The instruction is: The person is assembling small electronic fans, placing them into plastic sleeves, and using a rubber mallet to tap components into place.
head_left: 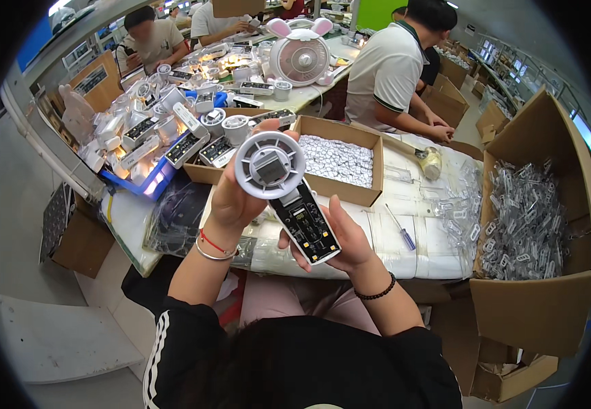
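- The room was long and busy. A person in a white shirt (pixel 387 71) was near the far table (pixel 329 88), close to a pink-eared fan (pixel 302 60).
- The near table (pixel 370 240) looked wrapped in shiny plastic.
- A big brown box (pixel 531 317) at the right had lots of clear plastic bits (pixel 524 232) in it.
- A blue tub (pixel 151 185) at the left had a heap of white parts (pixel 142 133) over it. Some showed bare boards, so much work seemed left. I can't tell which were finished.
- A low brown box (pixel 342 195) was full of little round pieces (pixel 336 160).
- The left hand (pixel 226 198) curled round the top of one white part (pixel 293 198); the right hand (pixel 346 238) gripped its low end, above the table's near edge.
- That part looked half done: its round head (pixel 269 167) was on, but its black board (pixel 306 225) had no cover.
- A screwdriver (pixel 405 236) lay on the near table, touched by neither hand.
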### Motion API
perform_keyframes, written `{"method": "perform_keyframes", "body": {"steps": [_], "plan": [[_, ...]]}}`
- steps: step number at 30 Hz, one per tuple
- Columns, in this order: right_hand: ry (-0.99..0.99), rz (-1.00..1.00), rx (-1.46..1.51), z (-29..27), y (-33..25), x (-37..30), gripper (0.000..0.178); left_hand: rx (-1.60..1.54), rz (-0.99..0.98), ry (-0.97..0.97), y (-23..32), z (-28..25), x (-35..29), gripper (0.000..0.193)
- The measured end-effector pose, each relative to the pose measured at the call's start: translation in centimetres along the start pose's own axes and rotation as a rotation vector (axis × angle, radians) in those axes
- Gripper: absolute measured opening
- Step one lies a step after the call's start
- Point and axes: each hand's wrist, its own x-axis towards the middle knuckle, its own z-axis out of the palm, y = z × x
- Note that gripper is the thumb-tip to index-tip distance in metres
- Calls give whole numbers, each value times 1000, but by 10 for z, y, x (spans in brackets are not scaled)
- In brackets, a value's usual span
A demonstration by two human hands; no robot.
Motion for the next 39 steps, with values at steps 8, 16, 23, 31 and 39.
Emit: {"method": "perform_keyframes", "body": {"steps": [8,16,23,31,39], "plan": [[180,131,198,2,0,-18,64,-75,-126,-64,0,-10,-11,73],[379,-141,-1209,13,-9,-31,44,67,-624,124,21,-16,-26,70],[223,-359,-1981,-1,4,-45,54,670,-397,258,5,4,-64,65],[69,-279,-2219,-13,1,-44,48,1451,-178,104,-16,24,-58,24],[195,-264,-2135,-21,13,-50,48,1445,-203,115,-23,16,-60,23]]}}
